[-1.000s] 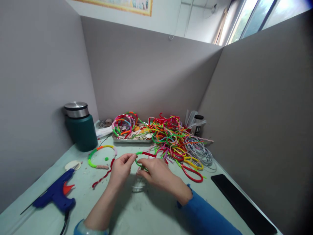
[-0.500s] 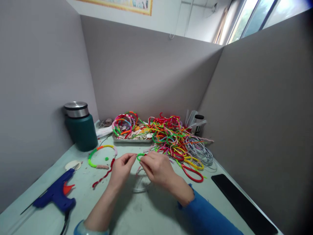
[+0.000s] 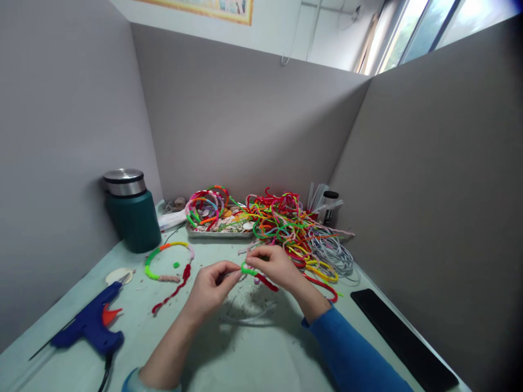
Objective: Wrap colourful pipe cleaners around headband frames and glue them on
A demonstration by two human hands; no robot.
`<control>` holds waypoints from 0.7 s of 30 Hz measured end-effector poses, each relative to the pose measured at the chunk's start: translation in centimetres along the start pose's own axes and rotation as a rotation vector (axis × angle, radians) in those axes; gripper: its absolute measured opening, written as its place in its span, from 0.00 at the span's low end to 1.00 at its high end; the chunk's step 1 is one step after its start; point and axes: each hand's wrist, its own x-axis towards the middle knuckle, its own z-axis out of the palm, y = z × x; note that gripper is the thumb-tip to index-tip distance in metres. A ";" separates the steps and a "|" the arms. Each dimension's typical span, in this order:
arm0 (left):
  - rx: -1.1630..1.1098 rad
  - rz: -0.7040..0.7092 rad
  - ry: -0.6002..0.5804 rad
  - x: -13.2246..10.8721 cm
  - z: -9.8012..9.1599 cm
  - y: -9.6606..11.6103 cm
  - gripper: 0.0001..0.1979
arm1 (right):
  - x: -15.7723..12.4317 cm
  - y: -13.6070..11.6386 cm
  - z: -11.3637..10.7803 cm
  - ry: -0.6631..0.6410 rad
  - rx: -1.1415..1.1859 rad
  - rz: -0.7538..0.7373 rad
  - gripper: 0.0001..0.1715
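Note:
Between my two hands is a fuzzy green pipe cleaner (image 3: 249,270), bent or wound into a small curl. A red pipe cleaner (image 3: 266,282) runs from it down to the right below my right hand. My left hand (image 3: 214,289) is closed, thumb and finger pinching the left end of the green pipe cleaner. My right hand (image 3: 278,269) pinches it from above with its fingertips. Below them shows a pale, blurred curved strand (image 3: 253,320); whether it joins the held piece I cannot tell. A multicoloured wrapped ring (image 3: 153,264) with a dark red tail lies left of my hands.
At the left lie a blue glue gun (image 3: 90,324) and a whitish disc (image 3: 118,276), before a green bottle (image 3: 134,218). Behind are a metal tray (image 3: 220,234) of small pieces and tangled pipe cleaners (image 3: 281,218). A black strip (image 3: 402,337) lies right. Grey partitions (image 3: 253,120) surround the table.
My hands have shifted slightly right with the green pipe cleaner. My right hand has lifted and turned, so more of the red pipe cleaner shows below it.

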 end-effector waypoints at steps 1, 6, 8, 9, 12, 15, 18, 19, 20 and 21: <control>-0.006 0.000 0.000 0.0 0.0 0.0 0.12 | 0.1 0.4 0.1 -0.067 0.038 0.041 0.10; -0.027 0.012 0.079 0.0 0.2 -0.2 0.12 | 0.1 1.9 0.3 -0.246 0.201 0.200 0.13; -0.012 0.013 0.087 0.1 0.3 -0.3 0.13 | 0.0 2.2 0.3 -0.286 0.239 0.215 0.14; -0.003 0.011 0.083 0.2 0.3 -0.4 0.13 | 0.1 2.2 0.4 -0.303 0.246 0.221 0.14; 0.021 -0.015 0.110 0.4 0.2 -0.8 0.13 | 0.3 2.2 0.6 -0.272 0.193 0.213 0.14; 0.052 -0.066 0.243 0.7 -0.1 -1.3 0.14 | 0.5 1.5 0.6 -0.025 0.053 0.093 0.12; 0.050 -0.123 0.390 1.0 -0.5 -1.9 0.16 | 0.1 0.0 0.4 0.249 -0.059 -0.040 0.12; 0.040 -0.138 0.424 1.1 -0.6 -2.0 0.17 | -0.1 -0.6 0.3 0.268 -0.072 -0.063 0.13; 0.029 -0.149 0.446 1.1 -0.6 -2.2 0.18 | -0.4 -1.2 0.4 0.236 -0.081 -0.080 0.14; 0.017 -0.155 0.458 1.2 -0.7 -2.3 0.19 | -0.7 -1.6 0.5 0.168 -0.097 -0.097 0.15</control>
